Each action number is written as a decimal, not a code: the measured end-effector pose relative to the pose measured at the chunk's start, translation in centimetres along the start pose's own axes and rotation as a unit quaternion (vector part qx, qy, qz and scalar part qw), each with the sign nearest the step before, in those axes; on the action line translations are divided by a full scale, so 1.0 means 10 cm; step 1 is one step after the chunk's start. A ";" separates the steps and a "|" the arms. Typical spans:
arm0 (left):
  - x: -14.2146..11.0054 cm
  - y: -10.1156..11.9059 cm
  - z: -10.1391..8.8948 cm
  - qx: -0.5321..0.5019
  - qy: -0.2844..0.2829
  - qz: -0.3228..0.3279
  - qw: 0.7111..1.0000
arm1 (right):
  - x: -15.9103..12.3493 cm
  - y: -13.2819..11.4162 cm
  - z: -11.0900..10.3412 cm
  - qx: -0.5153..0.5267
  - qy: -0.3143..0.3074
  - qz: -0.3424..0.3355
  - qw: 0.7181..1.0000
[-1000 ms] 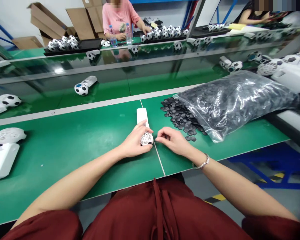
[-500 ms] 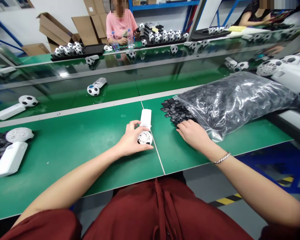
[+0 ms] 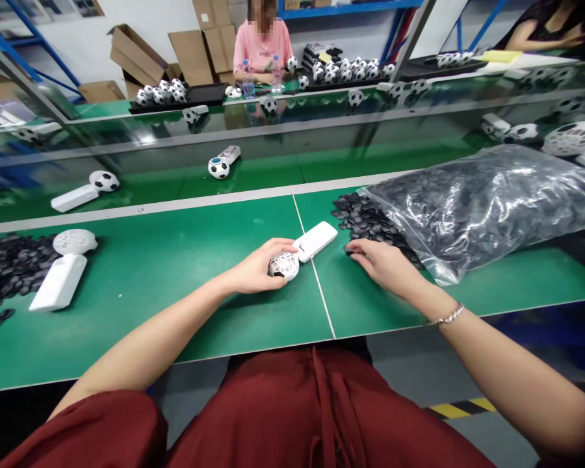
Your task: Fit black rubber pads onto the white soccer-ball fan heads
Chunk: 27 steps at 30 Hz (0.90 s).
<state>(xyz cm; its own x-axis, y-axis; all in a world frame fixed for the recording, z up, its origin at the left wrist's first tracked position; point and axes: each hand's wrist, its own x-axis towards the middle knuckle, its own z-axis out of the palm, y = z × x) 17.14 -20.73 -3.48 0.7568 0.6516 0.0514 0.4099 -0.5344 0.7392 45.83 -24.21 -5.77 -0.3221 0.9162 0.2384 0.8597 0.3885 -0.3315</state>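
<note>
My left hand [image 3: 256,268] grips the round white lattice head of a small handheld fan [image 3: 299,253] lying on the green table [image 3: 175,273]; its white handle points up and to the right. My right hand [image 3: 380,263] rests palm down at the near edge of a loose pile of small black pieces [image 3: 363,218], fingertips on them. Whether it holds a piece is hidden. The pieces spill from a clear plastic bag [image 3: 487,201] to the right.
Another white fan [image 3: 61,276] and more black pieces [image 3: 4,266] lie at the left. Football-patterned fans [image 3: 219,166] sit on the conveyor behind. A person in pink [image 3: 266,49] works at the far bench among cardboard boxes.
My right hand went from beside the fan head to the black pile and stays at its edge. The fan's handle has swung to the right in my left hand.
</note>
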 end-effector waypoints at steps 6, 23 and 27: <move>0.01 -0.01 0.07 -0.011 0.032 0.014 0.999 | 0.18 -0.56 0.11 0.255 -0.050 -0.079 0.963; 0.07 0.01 0.32 -0.037 0.161 -0.017 0.986 | 0.50 -0.61 0.22 0.244 -0.056 -0.193 0.949; 0.05 0.03 0.31 -0.029 0.163 -0.023 0.986 | 0.57 -0.63 0.20 0.207 -0.111 -0.155 0.960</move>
<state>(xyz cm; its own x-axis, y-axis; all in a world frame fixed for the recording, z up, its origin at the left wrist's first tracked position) 19.23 -22.26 -5.28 0.5301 0.8177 0.2243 0.4027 -0.4756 0.7821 37.82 -21.26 -4.20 -0.6529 0.7305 0.2003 0.4921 0.6101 -0.6210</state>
